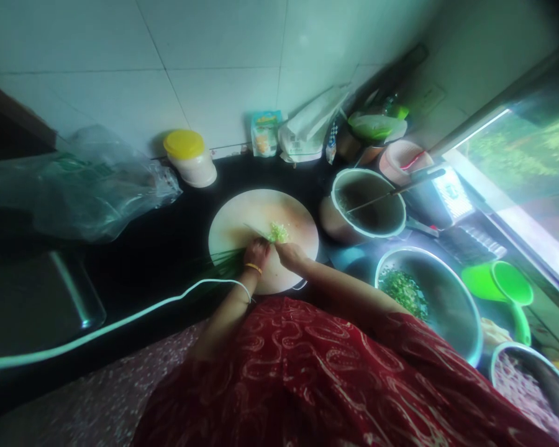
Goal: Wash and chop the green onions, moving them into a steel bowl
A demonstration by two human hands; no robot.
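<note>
On a round, pale cutting board [242,211], my left hand [257,253] is closed around a bundle of long green stalks, which look like green onions [226,263] and trail off the board's left side. My right hand [290,256] is closed on the handle of a knife [257,231]. Its blade points away and to the left, close to the fingers of my left hand. A small heap of chopped pale green pieces [278,233] lies just beyond my hands. The knife's handle is mostly hidden in my grip.
A metal bowl [451,298] with chopped greens stands at right, near another bowl [496,357] of pinkish strips and a green dipper [489,282]. A pot [335,217], a yellow-lidded jar [200,171] and packets [266,133] line the back. A white cord [135,320] crosses at left.
</note>
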